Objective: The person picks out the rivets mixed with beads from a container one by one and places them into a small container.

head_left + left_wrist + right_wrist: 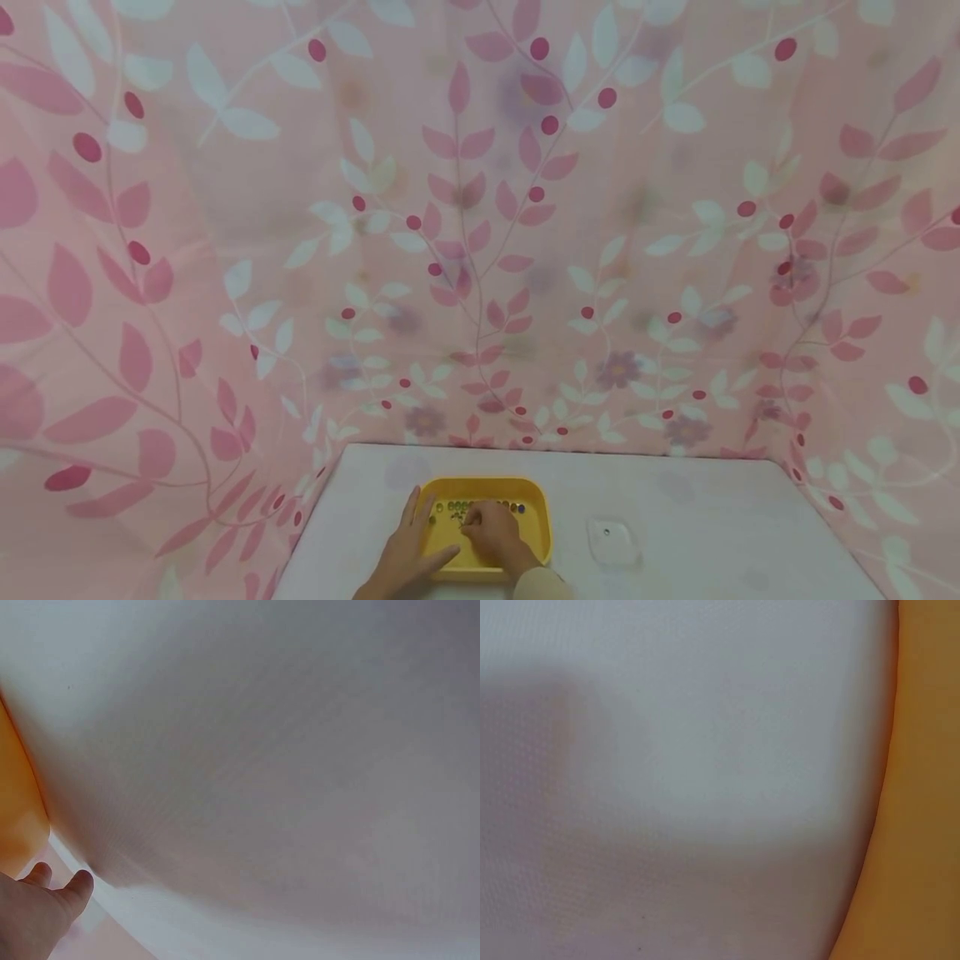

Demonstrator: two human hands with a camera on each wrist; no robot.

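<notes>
A yellow tray [543, 537] lies on the white table and holds small shiny round pieces. Several of these pieces [452, 506] form a row along its far side, with a dark blue one [521, 508] at the right end. A loose cluster of smaller bits [457, 517] lies nearer the middle. My left hand [405, 546] is at the tray's left side, fingers straight and thumb spread over the near left part. Inside the tray, my right hand [493, 530] has curled fingers, tips down beside the cluster; I cannot tell whether they pinch a piece.
To the right of the tray, a clear shallow dish or lid [613, 542] sits on the white tabletop [720, 533], with one tiny dark piece [607, 532] on it. Pink leaf-patterned fabric [480, 250] hangs behind the table and at both sides.
</notes>
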